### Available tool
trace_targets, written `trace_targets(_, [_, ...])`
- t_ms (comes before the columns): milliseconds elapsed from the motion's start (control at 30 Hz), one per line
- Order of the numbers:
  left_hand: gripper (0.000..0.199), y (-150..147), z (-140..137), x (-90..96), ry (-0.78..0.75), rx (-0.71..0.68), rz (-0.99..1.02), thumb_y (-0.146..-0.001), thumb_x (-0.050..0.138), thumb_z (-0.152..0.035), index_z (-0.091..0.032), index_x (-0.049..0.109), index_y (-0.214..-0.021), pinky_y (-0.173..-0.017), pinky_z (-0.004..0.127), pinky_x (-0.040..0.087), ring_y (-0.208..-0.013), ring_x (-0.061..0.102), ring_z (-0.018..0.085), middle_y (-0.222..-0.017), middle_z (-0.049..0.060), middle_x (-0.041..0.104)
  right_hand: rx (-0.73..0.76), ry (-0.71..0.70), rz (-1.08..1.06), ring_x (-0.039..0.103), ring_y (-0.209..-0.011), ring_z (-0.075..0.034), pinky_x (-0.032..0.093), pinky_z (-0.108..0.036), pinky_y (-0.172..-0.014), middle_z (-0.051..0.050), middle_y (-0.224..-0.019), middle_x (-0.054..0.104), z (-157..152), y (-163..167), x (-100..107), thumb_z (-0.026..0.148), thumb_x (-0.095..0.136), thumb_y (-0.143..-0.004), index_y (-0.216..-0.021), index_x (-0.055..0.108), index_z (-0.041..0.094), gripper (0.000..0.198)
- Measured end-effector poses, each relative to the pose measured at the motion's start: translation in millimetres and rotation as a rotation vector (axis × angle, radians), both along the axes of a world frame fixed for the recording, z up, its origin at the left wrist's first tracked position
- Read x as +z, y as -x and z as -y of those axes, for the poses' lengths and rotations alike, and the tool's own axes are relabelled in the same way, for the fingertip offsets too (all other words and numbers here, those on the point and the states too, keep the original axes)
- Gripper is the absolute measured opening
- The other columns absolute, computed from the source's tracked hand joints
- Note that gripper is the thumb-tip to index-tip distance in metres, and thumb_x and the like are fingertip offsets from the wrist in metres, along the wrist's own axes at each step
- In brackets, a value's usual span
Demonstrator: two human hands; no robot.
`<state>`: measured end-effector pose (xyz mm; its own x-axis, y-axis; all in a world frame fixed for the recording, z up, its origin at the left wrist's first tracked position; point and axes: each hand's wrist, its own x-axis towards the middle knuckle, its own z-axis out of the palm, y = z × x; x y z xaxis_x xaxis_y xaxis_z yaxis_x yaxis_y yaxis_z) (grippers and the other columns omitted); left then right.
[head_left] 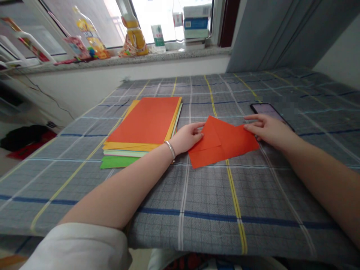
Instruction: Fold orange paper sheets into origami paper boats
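Observation:
A folded sheet of orange paper (225,140) lies between my hands, with crease lines across it and a raised peak at its upper left. My left hand (189,137), with a silver bangle at the wrist, pinches the paper's left edge between thumb and fingers. At the paper's upper right corner, my right hand (267,129) grips the edge between thumb and fingers. To the left, a stack of coloured paper (146,120) has orange on top and yellow, pale green and bright green sheets below; my left forearm covers its near right corner.
A phone (268,110) lies just behind my right hand, partly hidden by it. The table wears a grey checked cloth (157,228). On the windowsill (180,56) stand a drink bottle (91,32), a yellow container (135,37), a green-and-white carton (158,37) and stacked boxes (197,22).

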<state>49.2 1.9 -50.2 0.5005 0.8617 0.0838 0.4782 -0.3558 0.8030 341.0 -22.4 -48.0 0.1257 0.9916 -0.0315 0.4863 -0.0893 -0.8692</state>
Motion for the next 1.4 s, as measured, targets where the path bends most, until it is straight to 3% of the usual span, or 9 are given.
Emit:
trace_targets(200, [0.071, -0.5, 1.9, 6.2, 0.023, 0.09, -0.049, -0.089, 0.061, -0.018, -0.015, 0.036, -0.155, -0.082, 0.028, 0.054, -0.089, 0.068, 0.014, -0.113, 0.008, 0.072, 0.053, 0.055, 0.008, 0.059, -0.053, -0.017, 0.04, -0.029, -0.039, -0.005, -0.08, 0.071, 1.2, 4.1, 1.9, 0.036, 0.073, -0.075, -0.116, 0.069, 0.024, 0.043])
trace_targets(333, [0.066, 6.5, -1.5, 10.3, 0.068, 0.13, -0.106, -0.082, 0.071, -0.017, -0.017, 0.05, -0.146, -0.084, 0.03, 0.056, -0.092, 0.068, 0.015, -0.129, 0.011, 0.066, 0.048, 0.078, 0.084, 0.052, -0.047, -0.014, 0.037, -0.029, -0.038, -0.003, -0.073, 0.067, -1.9, -3.3, 3.1, 0.037, 0.073, -0.074, -0.109, 0.071, 0.023, 0.038])
trace_targets(533, [0.041, 14.0, -8.2, 7.3, 0.019, 0.114, -0.122, -0.085, 0.067, -0.013, -0.015, 0.065, -0.126, -0.092, 0.032, 0.056, -0.098, 0.069, 0.015, -0.124, 0.009, 0.07, 0.184, 0.146, 0.198, 0.05, -0.045, -0.014, 0.038, -0.031, -0.043, 0.001, -0.06, 0.059, -6.5, -17.8, 1.6, 0.038, 0.073, -0.073, -0.103, 0.072, 0.021, 0.035])
trace_targets(800, [0.027, 15.9, -7.5, 3.6, -0.322, -0.02, -0.388, -0.089, 0.066, -0.019, -0.018, 0.074, -0.115, -0.101, 0.036, 0.052, -0.103, 0.066, 0.019, -0.116, 0.009, 0.07, 0.21, -0.082, 0.579, 0.067, -0.069, -0.022, 0.055, -0.039, -0.067, -0.005, -0.081, 0.072, -7.8, -18.6, -6.8, 0.037, 0.069, -0.076, -0.112, 0.075, 0.022, 0.039])
trace_targets(900, [0.028, 15.8, -4.0, 4.2, -0.533, -0.092, -0.455, -0.093, 0.062, -0.02, -0.02, 0.074, -0.118, -0.107, 0.042, 0.047, -0.111, 0.061, 0.023, -0.122, 0.008, 0.07, 0.289, -0.326, 0.71, 0.07, -0.094, -0.029, 0.057, -0.047, -0.085, -0.011, -0.109, 0.074, -5.0, -14.4, -4.2, 0.034, 0.064, -0.081, -0.121, 0.073, 0.021, 0.044])
trace_targets(1000, [0.029, 11.4, 4.4, 7.1, -0.682, -0.245, -0.513, -0.097, 0.057, -0.027, -0.024, 0.072, -0.123, -0.109, 0.045, 0.043, -0.117, 0.056, 0.025, -0.127, 0.004, 0.069, 0.496, -0.566, 0.771, 0.061, -0.124, -0.031, 0.045, -0.053, -0.109, -0.01, -0.129, 0.07, 4.8, -0.2, -0.3, 0.031, 0.055, -0.09, -0.12, 0.074, 0.023, 0.037])
trace_targets(1100, [0.034, 4.4, 14.6, 10.0, -0.693, -0.337, -0.586, -0.101, 0.051, -0.032, -0.022, 0.069, -0.128, -0.105, 0.044, 0.046, -0.113, 0.057, 0.025, -0.125, 0.008, 0.069, 0.706, -0.592, 0.731, 0.05, -0.139, -0.03, 0.04, -0.054, -0.115, -0.01, -0.144, 0.061, 18.6, 20.1, -2.2, 0.035, 0.055, -0.095, -0.133, 0.067, 0.022, 0.042])
trace_targets(1200, [0.036, -0.2, 21.3, 11.7, -0.699, -0.372, -0.633, -0.102, 0.049, -0.033, -0.019, 0.069, -0.128, -0.104, 0.042, 0.046, -0.111, 0.059, 0.025, -0.123, 0.011, 0.067, 0.786, -0.561, 0.741, 0.036, -0.148, -0.033, 0.038, -0.056, -0.117, -0.013, -0.15, 0.055, 27.5, 34.1, -8.5, 0.037, 0.058, -0.094, -0.143, 0.058, 0.016, 0.054])
trace_targets(1400, [0.055, -0.5, 24.9, 18.0, -0.634, -0.389, -0.643, -0.094, 0.062, -0.054, -0.013, 0.067, -0.129, -0.105, 0.042, 0.046, -0.115, 0.06, 0.029, -0.127, 0.015, 0.066, 0.851, -0.54, 0.816, 0.051, -0.138, -0.03, 0.043, -0.049, -0.114, -0.013, -0.145, 0.059, 25.4, 32.2, -8.6, 0.039, 0.058, -0.094, -0.142, 0.059, 0.015, 0.053])
